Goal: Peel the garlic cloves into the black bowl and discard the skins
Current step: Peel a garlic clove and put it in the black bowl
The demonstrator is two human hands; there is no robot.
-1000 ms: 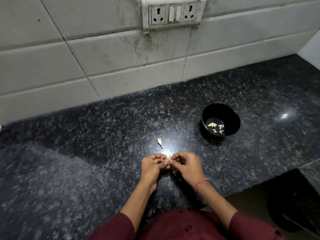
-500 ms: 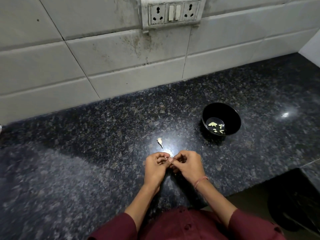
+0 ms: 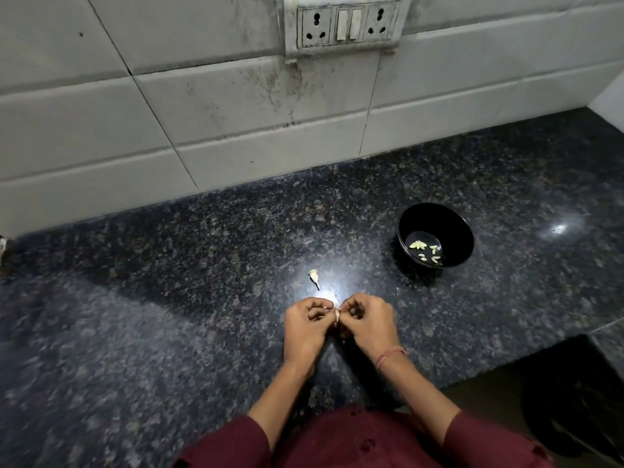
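Slight regrip of left hand [image 3: 304,329] and right hand [image 3: 369,324] on garlic clove [image 3: 336,314]

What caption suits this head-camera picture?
Left hand and right hand pinch a garlic clove over the granite counter, peeled cloves in the black bowl.

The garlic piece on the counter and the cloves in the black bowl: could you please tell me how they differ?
The garlic piece lies alone on the counter; the cloves lie several together in the black bowl. The garlic piece looks whitish with a thin pointed tail; the cloves look yellowish, without one. Neither is held.
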